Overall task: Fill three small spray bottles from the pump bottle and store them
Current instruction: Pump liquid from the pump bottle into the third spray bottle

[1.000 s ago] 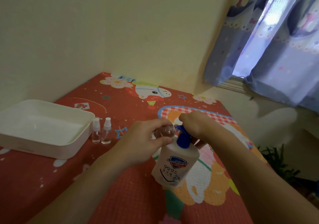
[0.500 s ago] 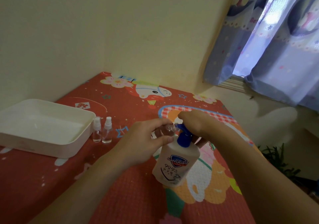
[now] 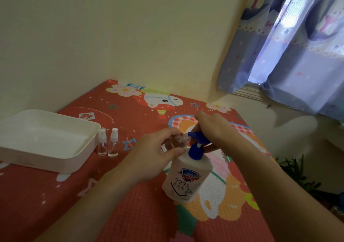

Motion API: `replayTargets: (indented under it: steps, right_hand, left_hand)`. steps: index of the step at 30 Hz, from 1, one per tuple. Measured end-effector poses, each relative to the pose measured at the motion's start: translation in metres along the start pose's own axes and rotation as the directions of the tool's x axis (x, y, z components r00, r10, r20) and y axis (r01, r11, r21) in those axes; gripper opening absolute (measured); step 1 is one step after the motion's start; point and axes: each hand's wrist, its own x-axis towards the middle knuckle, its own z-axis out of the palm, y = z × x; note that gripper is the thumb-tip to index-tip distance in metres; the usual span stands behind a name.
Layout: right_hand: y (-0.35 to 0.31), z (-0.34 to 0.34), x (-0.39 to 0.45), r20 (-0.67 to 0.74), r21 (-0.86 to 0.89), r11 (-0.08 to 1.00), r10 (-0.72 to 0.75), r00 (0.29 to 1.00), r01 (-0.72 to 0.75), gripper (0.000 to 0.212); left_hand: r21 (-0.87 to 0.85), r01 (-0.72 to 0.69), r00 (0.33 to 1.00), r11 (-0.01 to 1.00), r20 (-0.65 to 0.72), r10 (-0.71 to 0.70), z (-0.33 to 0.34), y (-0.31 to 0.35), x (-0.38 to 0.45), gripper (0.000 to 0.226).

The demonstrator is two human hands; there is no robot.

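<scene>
A white pump bottle with a blue pump head stands on the red patterned mat. My left hand grips a small clear spray bottle with its open neck held at the pump's spout. My right hand rests on top of the pump head, fingers curled over it. Two more small clear spray bottles with white caps, one beside the other, stand upright to the left.
A white rectangular tray sits at the left, right beside the two capped bottles. The mat ends at the cream wall behind. A blue curtain hangs at the right, with a plant below the table edge.
The pump head has risen and its white stem now shows above the collar. My right hand has lifted slightly with it. The small bottle stays at the spout.
</scene>
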Motion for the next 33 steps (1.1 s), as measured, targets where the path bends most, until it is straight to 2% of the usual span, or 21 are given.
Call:
replayTargets:
  steps: [8, 11, 13, 14, 17, 21, 28, 33]
  right_hand:
    - [0.026, -0.002, -0.008, -0.136, 0.319, 0.938, -0.095, 0.986, 0.134, 0.054]
    - [0.045, 0.001, -0.010, -0.085, 0.394, 0.897, -0.183, 0.979, 0.202, 0.053]
    - [0.058, 0.003, -0.011, -0.027, 0.409, 0.879, -0.259, 0.965, 0.247, 0.043]
    - [0.065, 0.004, -0.012, -0.007, 0.395, 0.882, -0.276, 0.961, 0.256, 0.036]
    - [0.079, 0.007, -0.020, 0.057, 0.307, 0.898, -0.348, 0.936, 0.315, 0.056]
    - [0.085, 0.023, -0.028, 0.112, 0.090, 0.925, -0.377, 0.920, 0.368, 0.057]
    - [0.089, 0.032, -0.025, 0.058, -0.090, 0.905, -0.411, 0.910, 0.415, 0.054]
    - [0.099, 0.027, -0.009, -0.009, -0.111, 0.934, -0.343, 0.939, 0.340, 0.051]
  left_hand:
    - [-0.005, 0.000, 1.000, 1.000, -0.021, -0.001, 0.002, -0.004, -0.001, 0.025]
    - [-0.025, 0.018, 0.999, 1.000, -0.031, -0.019, 0.004, -0.008, -0.002, 0.028]
    - [-0.063, 0.026, 0.999, 0.998, -0.033, -0.028, 0.005, -0.011, -0.002, 0.028]
    - [-0.084, 0.030, 0.999, 0.996, -0.035, -0.033, 0.006, -0.012, -0.003, 0.028]
    - [-0.129, 0.034, 0.998, 0.991, -0.046, -0.040, 0.008, -0.015, -0.004, 0.028]
    - [-0.204, 0.061, 0.995, 0.977, -0.062, -0.075, 0.009, -0.015, -0.004, 0.027]
    - [-0.205, 0.092, 0.988, 0.974, -0.101, -0.114, 0.009, -0.015, -0.007, 0.024]
    - [-0.201, 0.099, 0.985, 0.975, -0.122, -0.125, 0.008, -0.019, -0.011, 0.022]
